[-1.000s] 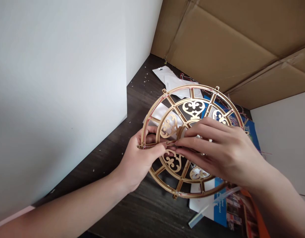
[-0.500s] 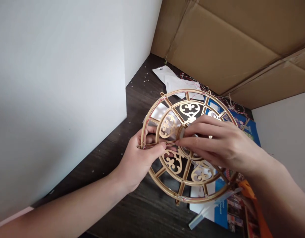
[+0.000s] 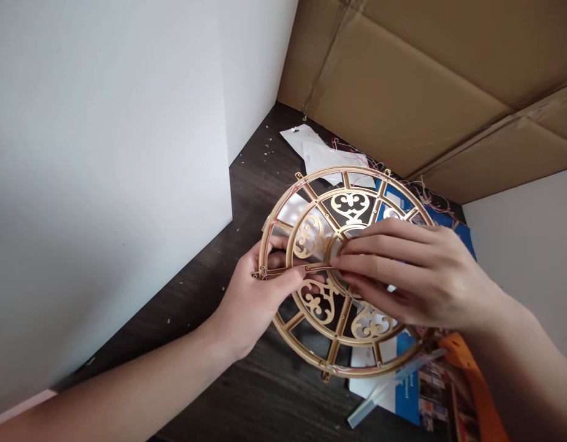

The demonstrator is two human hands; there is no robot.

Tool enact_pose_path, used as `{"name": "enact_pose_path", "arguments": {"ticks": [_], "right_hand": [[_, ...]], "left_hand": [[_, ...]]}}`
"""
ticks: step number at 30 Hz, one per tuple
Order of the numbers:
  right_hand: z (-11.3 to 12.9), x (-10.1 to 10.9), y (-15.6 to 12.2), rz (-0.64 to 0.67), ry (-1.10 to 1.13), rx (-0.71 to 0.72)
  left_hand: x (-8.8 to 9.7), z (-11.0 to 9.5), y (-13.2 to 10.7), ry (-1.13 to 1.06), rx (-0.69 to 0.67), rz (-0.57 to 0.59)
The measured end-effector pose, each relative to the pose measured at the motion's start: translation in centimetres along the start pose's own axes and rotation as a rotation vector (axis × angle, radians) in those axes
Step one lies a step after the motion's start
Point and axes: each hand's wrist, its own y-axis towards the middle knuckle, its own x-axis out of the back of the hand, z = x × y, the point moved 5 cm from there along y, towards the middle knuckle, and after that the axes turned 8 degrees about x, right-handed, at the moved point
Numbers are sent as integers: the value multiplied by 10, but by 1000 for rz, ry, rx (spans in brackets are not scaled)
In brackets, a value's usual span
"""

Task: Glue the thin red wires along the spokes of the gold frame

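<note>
A round gold openwork frame (image 3: 337,344), shaped like a wheel with spokes and scrolled ornaments, is held up over the dark table. My left hand (image 3: 260,294) grips its left side, the thumb along a spoke and the fingers behind the rim. Thin red wire runs in the channels of the rim and of that spoke. Over the hub my right hand (image 3: 407,270) is bent, its fingertips pressed together at the inner ring near the spoke's end. Whatever is between those fingertips is hidden.
White packets (image 3: 318,156) and loose thin wires (image 3: 431,196) lie by the cardboard (image 3: 426,80) at the back. Blue-and-white printed packaging (image 3: 407,393), a clear stick (image 3: 364,410) and an orange item (image 3: 465,362) lie beneath the frame's right side. A white panel (image 3: 108,153) stands left.
My right hand's fingers have shifted slightly at the hub. The left hand keeps its grip, and the whole view has moved a little.
</note>
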Motion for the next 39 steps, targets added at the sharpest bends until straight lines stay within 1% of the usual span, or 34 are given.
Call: {"name": "enact_pose_path", "arguments": {"ticks": [2,5,7,11,14,18,24,27,34,37,39], "right_hand": [[0,0,1,-9,26,-19],[-1,0,6,4,63,-51],[-5,-2,9,19,126,-133],[-15,-8,12,55,234,-361],[-18,-12,12,71,262,-430],[-19,-13,12,127,276,-450],[-21,-11,15,87,301,-499],[-22,-13,15,87,309,-479],[-24,-16,14,79,314,-479],[-24,-15,17,117,287,-457],[-25,-16,19,177,275,-441]], "left_hand": [[0,0,0,18,0,-10],[-1,-1,0,18,4,7],[-2,-2,0,10,1,23],[-1,-1,0,26,-2,25],[0,-1,0,37,-6,23],[0,0,1,27,-2,28],[-1,-1,0,33,5,32],[-2,-3,0,32,3,27],[-1,-4,-1,28,3,15],[-1,-3,0,28,9,6],[-1,-2,0,20,9,9]]}}
